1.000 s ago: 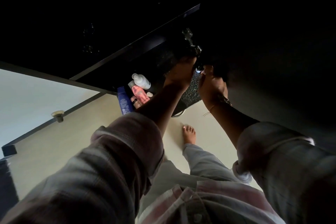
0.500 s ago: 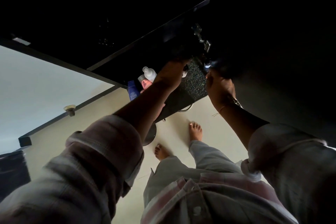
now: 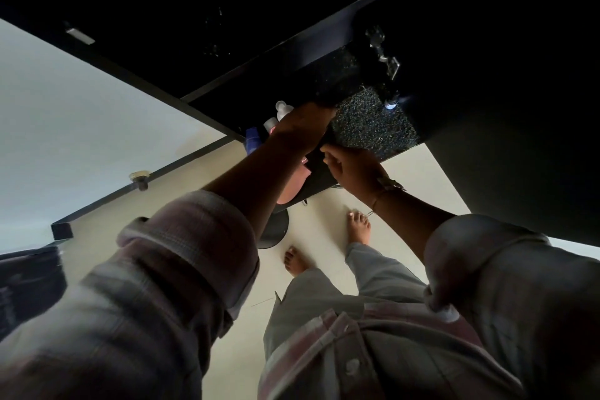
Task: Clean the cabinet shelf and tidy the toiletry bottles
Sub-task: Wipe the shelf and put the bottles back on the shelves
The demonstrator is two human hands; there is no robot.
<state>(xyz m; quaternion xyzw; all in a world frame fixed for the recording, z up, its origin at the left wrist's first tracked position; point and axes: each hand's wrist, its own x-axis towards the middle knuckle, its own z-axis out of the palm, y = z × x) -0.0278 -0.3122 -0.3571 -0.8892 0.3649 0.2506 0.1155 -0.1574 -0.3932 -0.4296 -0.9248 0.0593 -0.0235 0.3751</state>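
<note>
Far left: pale wall and a dark cabinet door (image 3: 107,201) swung open, with a small round knob (image 3: 139,176) on its edge. Rest of the cabinet nearly black, detail lost in shadow.

Just left of centre, at the mouth of the cabinet shelf (image 3: 324,45): a cluster of toiletry bottles, mostly hidden by the arm. Blue bottle (image 3: 252,140) leftmost, then a pink bottle with a pale cap (image 3: 271,123), then a white bottle (image 3: 283,109) behind it. All close together; cannot tell whether touching. Contents not visible.

Left hand (image 3: 303,127) reaching up past the bottles, fingers curled over the near-left edge of a dark speckled mat (image 3: 373,125), fingertips lost in the dark. Grip on the mat likely, but how far closed cannot be told. Pink shape (image 3: 292,185) showing below the forearm, identity unclear.

Right hand (image 3: 349,167) just below and beside the left, fingers bent and pinched at the mat's lower front edge; thin bracelet at the wrist. Appears closed on the mat's edge.

Further right, on the mat's far corner: a small pale-capped bottle (image 3: 392,103), upright as far as visible. Above it, a metal hinge (image 3: 384,53).

Below: bare feet on a cream floor (image 3: 324,221), rolled plaid sleeves in the foreground.
</note>
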